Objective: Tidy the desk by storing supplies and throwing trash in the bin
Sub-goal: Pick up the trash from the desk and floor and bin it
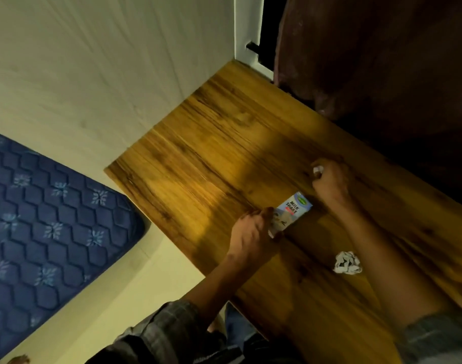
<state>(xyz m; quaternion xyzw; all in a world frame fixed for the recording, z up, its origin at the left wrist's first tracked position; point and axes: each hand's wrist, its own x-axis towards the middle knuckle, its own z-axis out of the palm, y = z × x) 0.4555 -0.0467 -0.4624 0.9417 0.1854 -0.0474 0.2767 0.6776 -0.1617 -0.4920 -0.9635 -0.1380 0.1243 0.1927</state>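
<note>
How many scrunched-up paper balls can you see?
2. One paper ball lies loose on the desk; a smaller paper ball is gripped in the right hand. More could be out of view.

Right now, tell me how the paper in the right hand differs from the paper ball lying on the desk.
The paper in the right hand is mostly hidden, only a small white bit showing between curled fingers; the crumpled paper ball lies in full view. The held piece is gripped, while the ball rests loose on the desk, untouched. Both look like white crumpled paper.

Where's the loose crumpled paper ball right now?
The crumpled paper ball lies on the wooden desk, beside the right forearm, nearer the person than the milkshake carton.
</note>
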